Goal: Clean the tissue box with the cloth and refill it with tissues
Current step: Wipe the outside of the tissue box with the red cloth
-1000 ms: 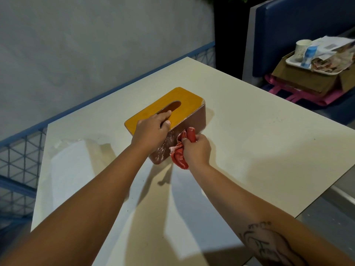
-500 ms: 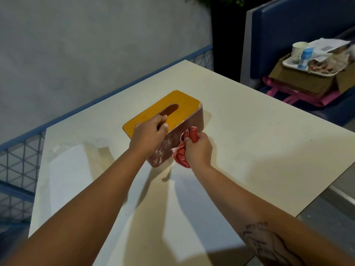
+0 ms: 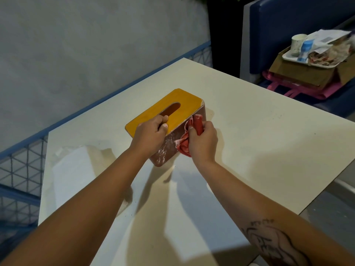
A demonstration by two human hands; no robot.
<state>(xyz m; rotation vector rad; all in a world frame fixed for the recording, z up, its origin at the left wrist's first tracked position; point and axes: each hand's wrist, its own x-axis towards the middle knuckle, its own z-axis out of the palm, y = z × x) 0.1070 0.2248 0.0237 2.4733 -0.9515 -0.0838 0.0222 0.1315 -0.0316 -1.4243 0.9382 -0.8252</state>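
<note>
Mid tabletop (image 3: 269, 143), left hand (image 3: 149, 136) hooked the tissue box (image 3: 153, 115) by its slot to steady it while right hand (image 3: 204, 140) clenched the bunched cloth (image 3: 184, 145) against its speckled side.

Cream table (image 3: 269, 150); blue bench (image 3: 288, 25) behind, holding cardboard box (image 3: 299, 73), tray (image 3: 288, 55) with cup (image 3: 298, 42) atop.

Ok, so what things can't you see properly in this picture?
Head view only.
Inside the tissue box: the slot is dark, so tissues cannot be told.
The cloth: mostly bunched inside the right hand.
The box's near top edge: under the left hand.
Things on the tray, far right: small, blurred, cut by the edge.
</note>
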